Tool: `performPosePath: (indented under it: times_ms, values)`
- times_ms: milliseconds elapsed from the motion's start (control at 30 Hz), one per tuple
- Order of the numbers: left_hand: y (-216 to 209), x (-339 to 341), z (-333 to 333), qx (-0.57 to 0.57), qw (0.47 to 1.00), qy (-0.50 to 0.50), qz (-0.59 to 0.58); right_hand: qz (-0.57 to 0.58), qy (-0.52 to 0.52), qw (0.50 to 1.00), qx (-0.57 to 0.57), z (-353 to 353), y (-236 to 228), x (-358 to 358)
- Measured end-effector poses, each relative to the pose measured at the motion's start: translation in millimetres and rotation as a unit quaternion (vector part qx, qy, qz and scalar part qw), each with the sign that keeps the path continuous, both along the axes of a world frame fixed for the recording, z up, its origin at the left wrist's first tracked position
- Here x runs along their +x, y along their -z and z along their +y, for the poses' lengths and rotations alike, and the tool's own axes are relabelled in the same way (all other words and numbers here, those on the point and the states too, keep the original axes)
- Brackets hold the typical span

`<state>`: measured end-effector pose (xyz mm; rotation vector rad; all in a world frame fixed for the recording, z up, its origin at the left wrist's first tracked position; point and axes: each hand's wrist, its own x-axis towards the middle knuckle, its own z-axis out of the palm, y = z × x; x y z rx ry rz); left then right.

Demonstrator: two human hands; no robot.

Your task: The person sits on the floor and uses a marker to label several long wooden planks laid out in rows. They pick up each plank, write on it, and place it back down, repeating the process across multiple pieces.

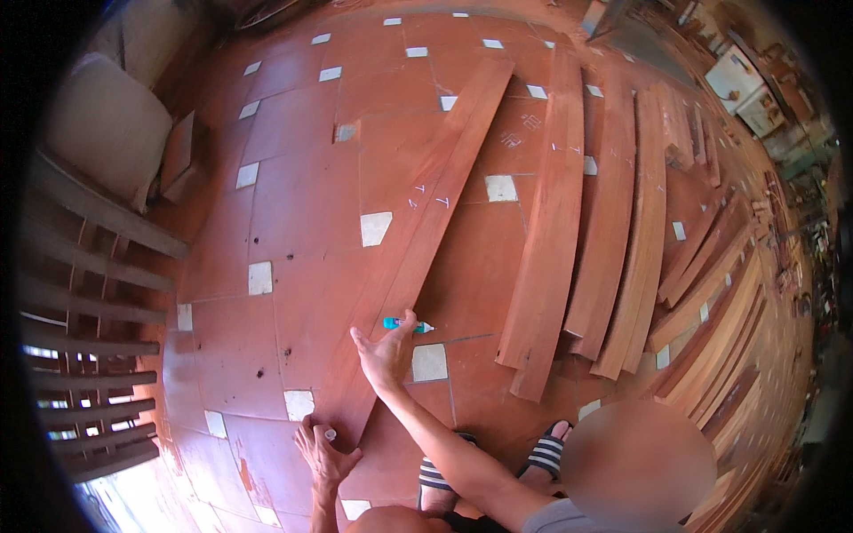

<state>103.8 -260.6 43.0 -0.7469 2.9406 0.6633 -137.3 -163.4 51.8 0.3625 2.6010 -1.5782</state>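
Two bare hands were at a long reddish-brown wooden board (444, 173), one with a bottle.
The left hand (327, 455), nearest, was half-curled at the board's near end, a small pale round piece (330, 434) at its fingers; whether gripped, I couldn't tell. Farther up, the right hand (388, 355) had its thumb spread and fingers hooked round a small teal bottle (394, 324), its white nozzle (428, 327) pointing right, across the board's right edge. A firm, controlled grip probably mattered most. The board slanted away over reddish floor tiles (471, 293), lined lengthwise and marked in white.
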Motion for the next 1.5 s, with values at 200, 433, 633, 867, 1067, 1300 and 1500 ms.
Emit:
performPosePath:
  times_ms: [200, 433, 633, 867, 1067, 1300, 1500]
  values:
    - [-38.2, -49.9, 34.4, -0.003, 0.999, 0.017, 0.039, -0.038, 0.106, 0.963, 0.245, -31.0, -32.9, -60.4]
    - [-99.6, -153.0, 154.7, 0.014, 0.997, 0.044, 0.063, -0.08, 0.077, 0.957, 0.269, 72.2, -89.9, -184.6]
    - [-107.0, -174.3, 211.2, 0.4, 0.867, 0.292, 0.047, -0.041, -0.001, 0.931, 0.362, 248.5, -101.0, -188.1]
    - [-71.9, -337.9, 247.7, 0.252, 0.881, 0.392, 0.086, 0.043, -0.096, 0.923, 0.369, 456.2, -97.9, -72.1]
    - [-60.1, -496.9, 314.8, -0.012, 0.713, 0.635, 0.298, -0.01, -0.182, 0.913, 0.365, 576.2, -125.5, 17.4]
    - [-55.7, -452.9, 393.2, 0.046, 0.638, 0.762, 0.1, -0.115, -0.209, 0.876, 0.418, 665.3, -114.0, 60.8]
    - [-53.0, -427.9, 392.3, 0.037, 0.667, 0.737, 0.105, -0.024, -0.129, 0.885, 0.447, 649.8, -122.5, 52.6]
